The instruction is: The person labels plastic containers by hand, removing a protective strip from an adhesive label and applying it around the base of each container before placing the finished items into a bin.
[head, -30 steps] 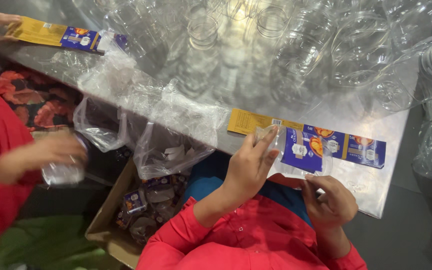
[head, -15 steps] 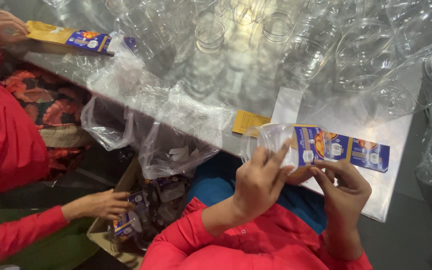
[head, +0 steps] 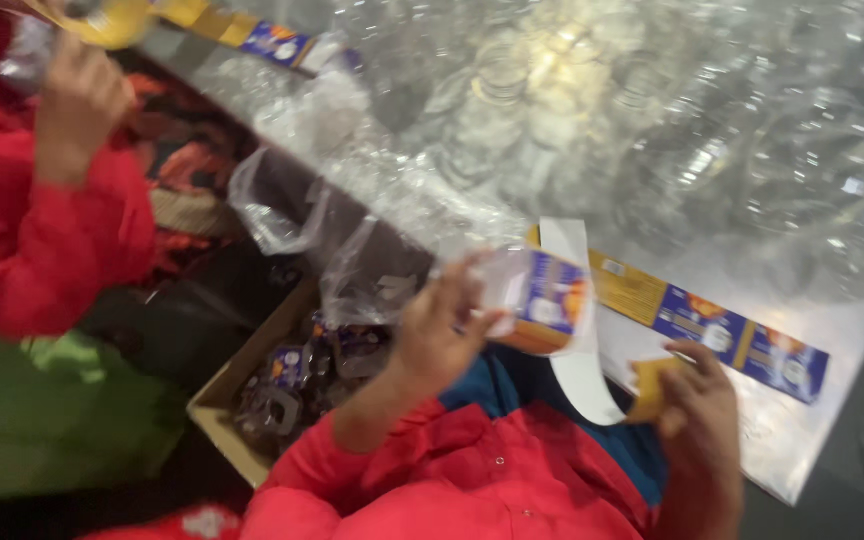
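My left hand [head: 442,325] pinches a small clear plastic jar [head: 527,295] with a blue and orange label half wrapped on it, held up just off the near edge of the shiny metal table [head: 832,410]. My right hand [head: 697,405] pinches the yellow end of the white backing strip [head: 577,370] curling from the jar. I judge I am mid-labelling; the next move calls for peeling the strip clear and smoothing the label flat, while a flat strip of blue and yellow labels [head: 712,325] lies along that edge.
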